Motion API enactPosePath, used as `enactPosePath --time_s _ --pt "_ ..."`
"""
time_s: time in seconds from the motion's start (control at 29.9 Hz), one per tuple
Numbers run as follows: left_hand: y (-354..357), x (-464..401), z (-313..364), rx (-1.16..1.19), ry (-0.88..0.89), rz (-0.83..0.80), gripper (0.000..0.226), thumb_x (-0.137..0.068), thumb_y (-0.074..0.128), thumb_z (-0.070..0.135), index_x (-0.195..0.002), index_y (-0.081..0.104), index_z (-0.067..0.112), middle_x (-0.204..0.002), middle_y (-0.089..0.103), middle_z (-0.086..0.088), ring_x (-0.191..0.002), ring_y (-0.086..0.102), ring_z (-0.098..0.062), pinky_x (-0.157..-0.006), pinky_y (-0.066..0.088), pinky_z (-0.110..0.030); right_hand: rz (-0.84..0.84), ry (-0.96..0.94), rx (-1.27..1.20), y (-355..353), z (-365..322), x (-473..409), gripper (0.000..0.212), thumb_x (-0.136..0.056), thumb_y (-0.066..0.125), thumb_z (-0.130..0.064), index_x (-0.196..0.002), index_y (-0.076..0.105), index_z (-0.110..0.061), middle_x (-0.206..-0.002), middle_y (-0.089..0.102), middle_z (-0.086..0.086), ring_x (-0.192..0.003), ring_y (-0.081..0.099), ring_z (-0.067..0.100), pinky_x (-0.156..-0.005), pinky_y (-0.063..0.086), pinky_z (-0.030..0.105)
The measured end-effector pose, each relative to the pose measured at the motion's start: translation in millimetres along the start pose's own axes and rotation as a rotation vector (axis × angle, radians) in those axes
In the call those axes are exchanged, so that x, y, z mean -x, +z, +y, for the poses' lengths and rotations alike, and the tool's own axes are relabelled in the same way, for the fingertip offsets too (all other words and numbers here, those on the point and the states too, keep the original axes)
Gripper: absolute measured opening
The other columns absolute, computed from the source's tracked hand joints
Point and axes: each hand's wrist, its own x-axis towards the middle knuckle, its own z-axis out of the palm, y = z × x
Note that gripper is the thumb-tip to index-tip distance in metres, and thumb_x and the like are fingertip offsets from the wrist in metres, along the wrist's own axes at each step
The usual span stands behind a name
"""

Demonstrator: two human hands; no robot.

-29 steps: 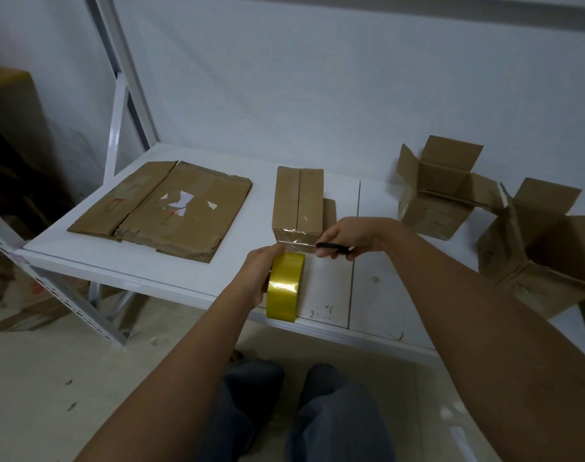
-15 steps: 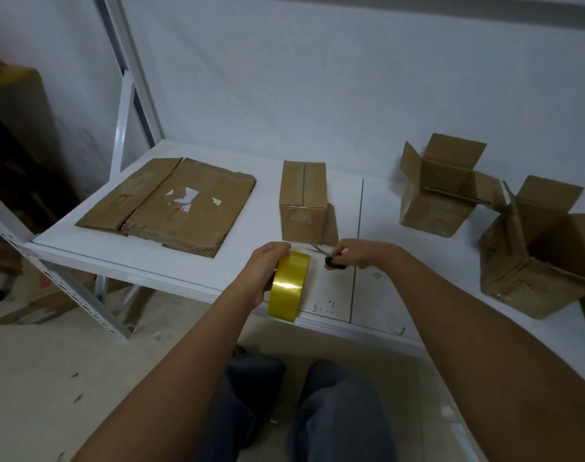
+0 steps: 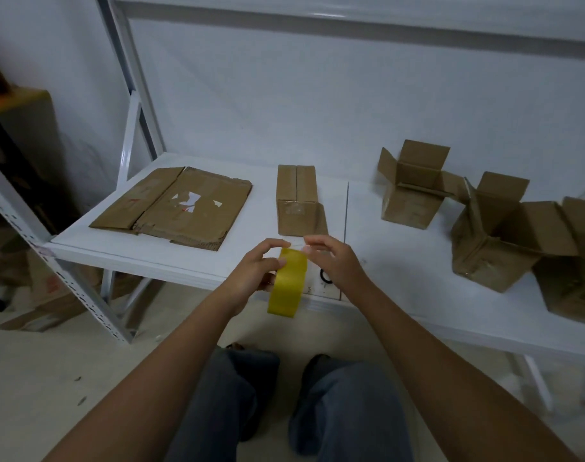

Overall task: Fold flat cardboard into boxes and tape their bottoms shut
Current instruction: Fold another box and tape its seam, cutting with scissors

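My left hand (image 3: pixel 254 273) grips a yellow tape roll (image 3: pixel 287 282) upright at the front edge of the white shelf (image 3: pixel 251 241). My right hand (image 3: pixel 331 258) is at the top of the roll, its fingertips pinching the clear tape end. Behind my hands stands a folded box (image 3: pixel 297 200) with its closed flaps up and tape over its near end. A black scissor handle (image 3: pixel 325 276) lies on the shelf, partly hidden under my right hand. Flat cardboard (image 3: pixel 177 206) lies at the left.
Two open boxes (image 3: pixel 411 188) (image 3: pixel 504 235) stand at the right, and a third (image 3: pixel 577 261) is cut off by the frame's right edge. White shelf uprights (image 3: pixel 131 95) rise at the left. My knees (image 3: pixel 284 405) are below the shelf. Cardboard scraps (image 3: pixel 41 315) lie on the floor.
My right hand has put the scissors down on the shelf and moved to the top of the tape roll. The left hand has lifted the roll slightly toward me.
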Motion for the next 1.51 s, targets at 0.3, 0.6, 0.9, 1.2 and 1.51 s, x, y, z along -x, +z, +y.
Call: enactPosePath --time_s 0.3,0.6,0.9,1.2,1.51 --pt "-9 69 5 0.022 0.069 -0.069 0.045 -0.091 0.061 0.013 -0.13 0.051 0.032 -0.088 0.057 -0.013 -0.085 0.056 -0.024 -0.079 0.051 -0.033 0.095 -0.167 0.068 18 -49 43 0.003 -0.086 0.068 -0.017 -0.084 0.07 -0.017 -0.078 0.064 -0.013 -0.074 0.056 0.001 -0.069 0.043 0.013" --pt "-8 91 6 0.155 0.118 0.12 0.065 -0.082 0.067 -0.003 -0.14 0.046 0.017 -0.069 0.056 -0.008 -0.08 0.059 -0.02 -0.088 0.052 -0.042 0.189 -0.409 0.24 22 -89 82 0.005 -0.085 0.068 -0.016 -0.087 0.073 -0.013 -0.081 0.061 -0.01 -0.077 0.055 0.002 -0.071 0.046 0.017" --pt "27 89 15 0.108 0.188 0.324 0.063 -0.081 0.072 0.006 -0.137 0.049 0.024 -0.117 0.062 -0.021 -0.105 0.059 -0.027 -0.096 0.046 -0.04 0.386 0.014 0.078 13 -100 83 0.01 -0.089 0.06 -0.022 -0.083 0.068 -0.024 -0.085 0.066 -0.009 -0.078 0.058 0.007 -0.066 0.044 0.023" --pt "52 72 8 0.003 0.219 0.375 0.06 -0.083 0.071 0.012 -0.137 0.049 0.027 -0.113 0.06 -0.005 -0.099 0.053 -0.016 -0.084 0.044 -0.031 0.366 0.219 0.334 -10 -74 69 0.055 -0.081 0.067 -0.051 -0.131 0.05 -0.035 -0.132 0.036 0.004 -0.123 0.035 0.024 -0.083 0.039 0.03" --pt "64 14 10 -0.032 0.305 0.304 0.056 -0.085 0.069 0.019 -0.138 0.049 0.024 -0.113 0.062 -0.007 -0.105 0.057 -0.019 -0.091 0.05 -0.037 0.113 0.169 -0.371 -18 -30 65 0.043 -0.093 0.06 -0.02 -0.132 0.044 -0.022 -0.107 0.062 0.0 -0.093 0.062 0.012 -0.074 0.054 0.02"
